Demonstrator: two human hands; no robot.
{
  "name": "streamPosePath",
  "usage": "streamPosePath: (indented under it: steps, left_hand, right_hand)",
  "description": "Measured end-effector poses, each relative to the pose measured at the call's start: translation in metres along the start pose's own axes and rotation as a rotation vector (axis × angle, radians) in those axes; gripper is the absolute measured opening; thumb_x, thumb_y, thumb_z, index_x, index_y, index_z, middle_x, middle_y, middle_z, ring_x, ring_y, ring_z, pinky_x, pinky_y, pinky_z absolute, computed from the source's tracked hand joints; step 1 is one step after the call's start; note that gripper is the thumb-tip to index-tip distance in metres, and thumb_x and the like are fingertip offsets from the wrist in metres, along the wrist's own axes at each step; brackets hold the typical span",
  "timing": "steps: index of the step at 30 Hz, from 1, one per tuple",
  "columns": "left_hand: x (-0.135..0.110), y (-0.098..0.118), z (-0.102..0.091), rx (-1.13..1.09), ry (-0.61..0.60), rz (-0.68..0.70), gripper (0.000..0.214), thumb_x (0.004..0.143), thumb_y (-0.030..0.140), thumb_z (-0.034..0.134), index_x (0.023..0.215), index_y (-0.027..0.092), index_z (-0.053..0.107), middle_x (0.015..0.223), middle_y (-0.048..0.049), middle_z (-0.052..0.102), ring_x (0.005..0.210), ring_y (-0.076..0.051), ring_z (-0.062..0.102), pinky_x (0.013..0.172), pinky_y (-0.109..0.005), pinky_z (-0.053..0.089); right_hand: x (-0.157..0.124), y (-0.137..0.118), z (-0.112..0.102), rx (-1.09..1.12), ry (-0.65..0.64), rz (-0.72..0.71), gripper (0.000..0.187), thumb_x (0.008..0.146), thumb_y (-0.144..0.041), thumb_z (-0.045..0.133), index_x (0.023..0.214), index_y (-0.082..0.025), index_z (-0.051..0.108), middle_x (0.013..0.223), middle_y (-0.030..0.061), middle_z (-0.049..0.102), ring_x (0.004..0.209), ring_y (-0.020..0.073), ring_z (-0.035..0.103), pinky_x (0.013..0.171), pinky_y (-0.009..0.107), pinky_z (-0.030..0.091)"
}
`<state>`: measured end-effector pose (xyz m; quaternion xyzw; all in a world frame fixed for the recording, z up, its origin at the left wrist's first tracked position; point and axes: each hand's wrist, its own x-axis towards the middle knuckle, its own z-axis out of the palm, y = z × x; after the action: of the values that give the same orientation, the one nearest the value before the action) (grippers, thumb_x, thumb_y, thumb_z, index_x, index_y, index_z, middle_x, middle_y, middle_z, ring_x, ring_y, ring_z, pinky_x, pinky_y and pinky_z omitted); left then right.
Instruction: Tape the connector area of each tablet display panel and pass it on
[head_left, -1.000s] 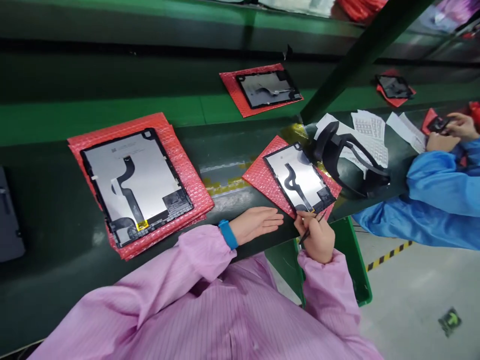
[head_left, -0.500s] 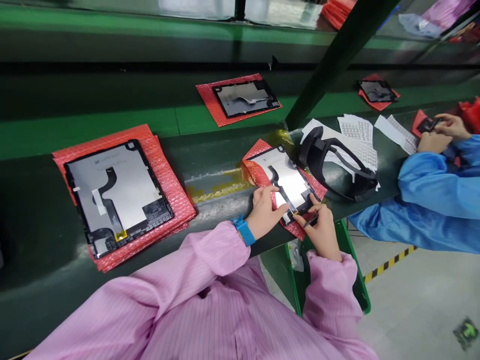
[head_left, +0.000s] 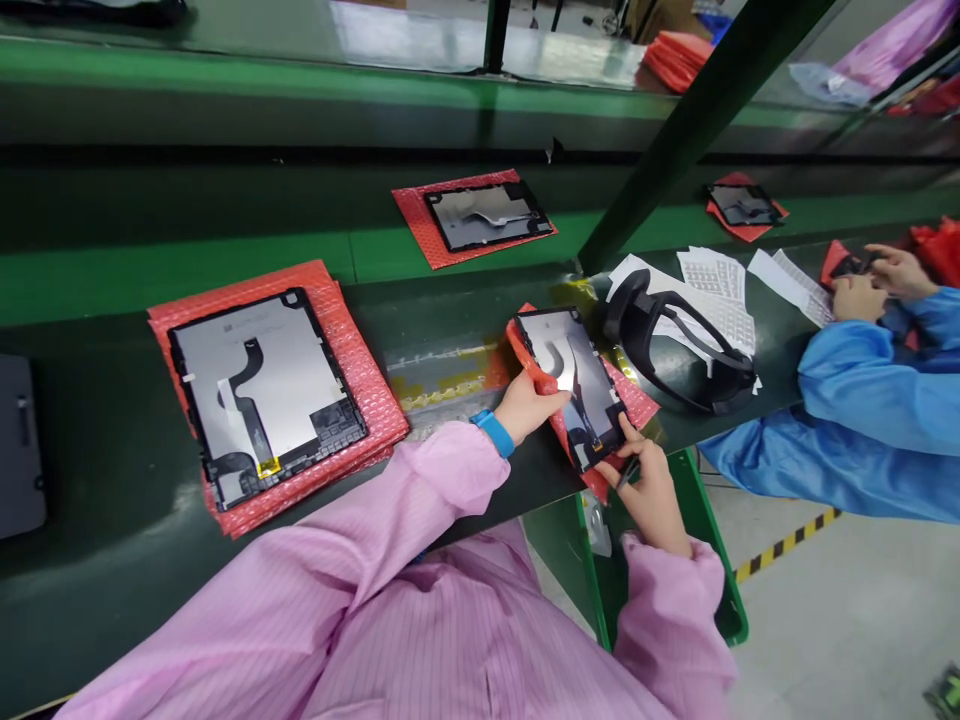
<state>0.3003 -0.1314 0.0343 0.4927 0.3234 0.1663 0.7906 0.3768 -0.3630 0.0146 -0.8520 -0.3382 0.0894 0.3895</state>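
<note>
A tablet screen panel (head_left: pixel 592 365) with a dark ribbon cable lies back side up on a red bubble-wrap bag (head_left: pixel 634 395), in front of me. My left hand (head_left: pixel 529 408) is closed at the panel's left edge, pinching a raised flap of the bag. My right hand (head_left: pixel 645 485) grips the panel's lower right corner, thumb and fingers around the edge. A slim dark tool (head_left: pixel 630 470), which looks like tweezers, is tucked in that same hand. To the left, another tablet screen panel (head_left: pixel 289 375) rests on stacked red bubble-wrap bags (head_left: pixel 360 375).
A black headset-like strap frame (head_left: pixel 675 340) lies on printed label sheets (head_left: pixel 712 280). Beyond are panels on red bags (head_left: pixel 412 215) and a slanted green post (head_left: pixel 675 150). A co-worker in blue sleeves (head_left: pixel 877 370) works at right. A green bin (head_left: pixel 720 560) stands below the bench edge.
My left hand has left the ribbon cable and now pinches the bag at the panel's left edge. The panel's tilt has changed, its reflection darker. The view has shifted slightly left.
</note>
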Motion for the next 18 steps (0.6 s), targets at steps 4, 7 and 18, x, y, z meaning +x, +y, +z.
streamPosePath:
  steps: [4, 7, 18]
  left_hand:
    - [-0.022, 0.019, -0.011, -0.008, -0.056, 0.064, 0.027, 0.078, 0.007, 0.07, 0.102, 0.017, 0.063, 0.088, 0.0007, 0.067, 0.088, -0.018, 0.065, 0.095, -0.037, 0.054]
    - [-0.052, 0.04, -0.034, -0.017, -0.093, 0.118, 0.025, 0.083, 0.016, 0.07, 0.107, 0.017, 0.065, 0.097, -0.0021, 0.071, 0.098, -0.022, 0.068, 0.099, -0.039, 0.054]
    - [-0.142, 0.09, -0.245, -0.025, 0.321, 0.376, 0.047, 0.086, 0.048, 0.08, 0.119, 0.02, 0.061, 0.107, -0.0064, 0.078, 0.089, -0.022, 0.076, 0.081, -0.035, 0.063]
  right_hand:
    - [0.011, -0.02, -0.015, 0.287, 0.078, 0.064, 0.046, 0.082, -0.057, 0.08, 0.091, -0.027, 0.046, 0.122, 0.0141, 0.073, 0.112, 0.0283, 0.067, 0.099, 0.048, 0.048]
    - [0.018, -0.056, -0.005, 0.446, 0.183, 0.119, 0.054, 0.075, -0.053, 0.088, 0.09, -0.027, 0.044, 0.099, 0.0006, 0.067, 0.085, 0.0167, 0.066, 0.088, 0.036, 0.052]
    - [0.043, -0.192, 0.112, 0.854, -0.163, 0.048, 0.047, 0.083, -0.037, 0.085, 0.089, -0.027, 0.04, 0.08, -0.0075, 0.045, 0.073, 0.0098, 0.051, 0.077, 0.023, 0.046]
